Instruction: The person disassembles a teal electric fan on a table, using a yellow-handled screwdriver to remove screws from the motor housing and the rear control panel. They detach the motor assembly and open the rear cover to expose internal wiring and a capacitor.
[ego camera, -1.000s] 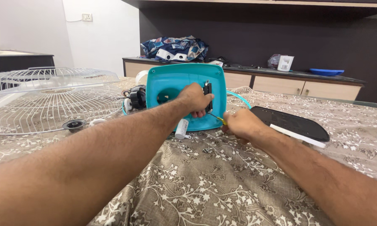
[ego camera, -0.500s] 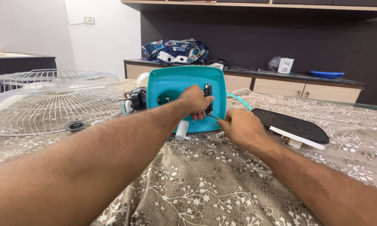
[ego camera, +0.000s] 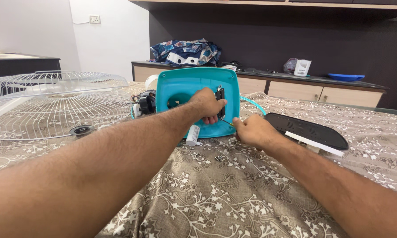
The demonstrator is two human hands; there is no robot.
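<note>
- A person's left hand (ego camera: 207, 105) grips the black switch block (ego camera: 220, 102) on a teal fan housing (ego camera: 194, 90) that stands upright on the table (ego camera: 216, 194), which is covered with a brown floral cloth.
- The right hand (ego camera: 252, 131) rests on the cloth just right of the housing, its grip narrow, fingertips pinched on a thin yellowish wire (ego camera: 227, 123) that runs up toward the switch block.
- The fan appears well into being taken apart: two white wire grilles (ego camera: 53, 103) lie off to the left, a black round cap (ego camera: 81, 130) rests on the lower one, and the dark motor (ego camera: 145, 105) shows bare beside the housing.
- A single white cylinder, seemingly a capacitor (ego camera: 192, 135), hangs at the housing's lower edge; what remains joined inside cannot be told.
- One flat black panel on a white base (ego camera: 306, 131) lies at right.
- Count: one housing, two grilles, one cap, one cylinder, one panel.
</note>
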